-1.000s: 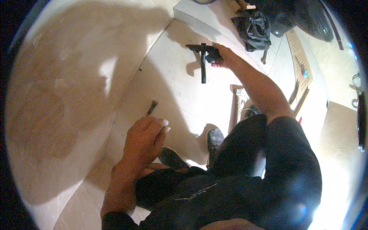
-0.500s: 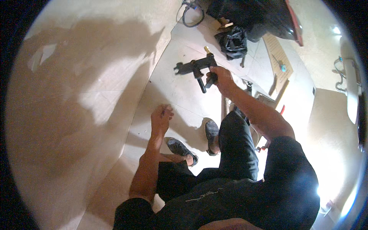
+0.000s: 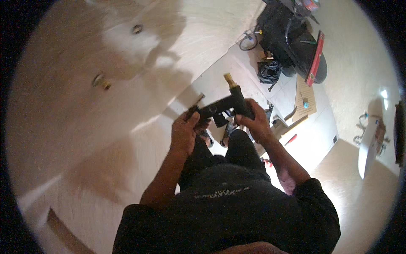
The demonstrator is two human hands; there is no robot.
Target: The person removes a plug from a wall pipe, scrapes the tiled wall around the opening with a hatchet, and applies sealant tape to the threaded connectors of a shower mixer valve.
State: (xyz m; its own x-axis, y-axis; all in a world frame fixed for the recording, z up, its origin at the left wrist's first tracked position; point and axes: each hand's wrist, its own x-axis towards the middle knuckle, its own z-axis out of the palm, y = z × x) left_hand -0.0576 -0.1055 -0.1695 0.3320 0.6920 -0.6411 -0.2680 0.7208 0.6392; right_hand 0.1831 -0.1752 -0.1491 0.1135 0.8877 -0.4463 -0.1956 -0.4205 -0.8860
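Black fitting (image 3: 220, 106) held in front of the body, above the knees; left grip (image 3: 184, 130) on its left end, right grip (image 3: 256, 122) on its right. Brass stem (image 3: 229, 80) projects from the upper right end, tilted slightly left. Small piece (image 3: 200, 100) juts up by the left fingers; cannot tell whether it joins the fitting. Two round outlets (image 3: 136, 29) in the wall, upper left. Upper right: cable (image 3: 248, 42), black bag (image 3: 269, 73), red bar (image 3: 315, 58). Blue item (image 3: 305, 103) on printed card (image 3: 303, 91). White basin (image 3: 369, 148), far right.
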